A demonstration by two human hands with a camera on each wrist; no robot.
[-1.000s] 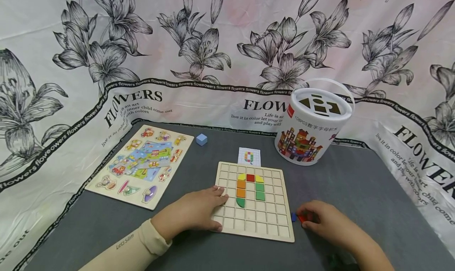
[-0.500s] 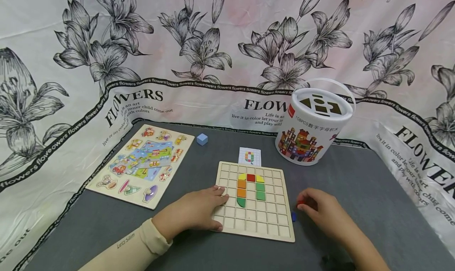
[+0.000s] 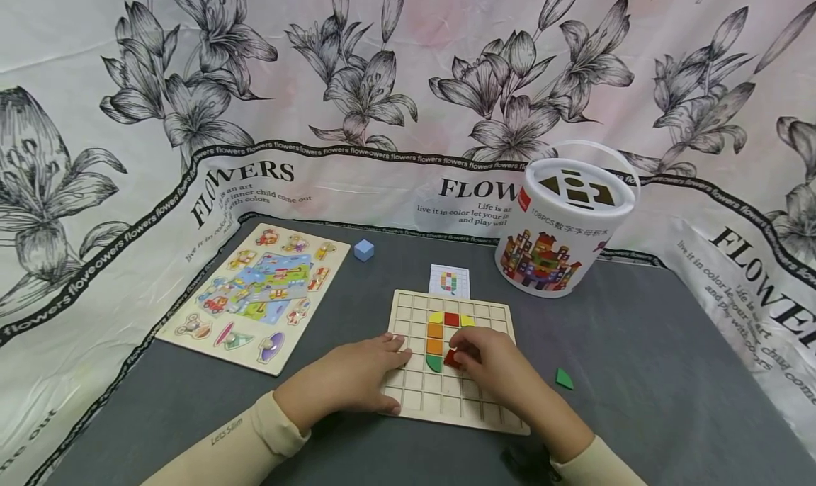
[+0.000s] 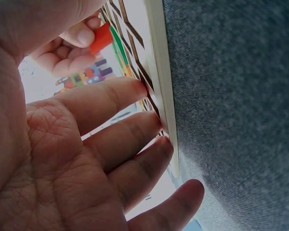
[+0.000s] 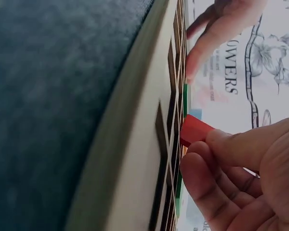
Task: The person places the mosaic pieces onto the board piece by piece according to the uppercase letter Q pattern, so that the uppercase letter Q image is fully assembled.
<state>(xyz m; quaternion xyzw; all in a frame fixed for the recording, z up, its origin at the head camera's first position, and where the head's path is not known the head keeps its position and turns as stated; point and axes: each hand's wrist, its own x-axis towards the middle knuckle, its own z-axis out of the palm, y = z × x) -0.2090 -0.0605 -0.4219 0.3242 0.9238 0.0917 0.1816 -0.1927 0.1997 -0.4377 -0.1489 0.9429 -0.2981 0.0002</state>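
Observation:
My left hand (image 3: 357, 374) rests at the left edge of the gridded wooden board (image 3: 468, 410), its fingers extended over the rim. Between thumb and fingertips my right hand (image 3: 487, 358) pinches a red square tile (image 5: 195, 130). That tile is close over the grid, just right of a green quarter-round tile (image 3: 433, 363). Above this, two orange tiles (image 3: 434, 338) form a column on the board. Along the top sit a red tile (image 3: 451, 319) and yellow corner tiles (image 3: 436, 318). My right hand hides the green tiles in the right column.
A small pattern card (image 3: 449, 280) touches the board's far edge. Behind it to the right stands a white lidded bucket (image 3: 557, 238). Another green quarter-round tile (image 3: 564, 378) lies on the table at right. A picture puzzle board (image 3: 299, 334) and a blue cube (image 3: 364, 250) are at left.
My right hand has carried the red tile leftward from the table onto the board. The loose green tile at right has come into view; the blue piece is now hidden. My left hand stays put.

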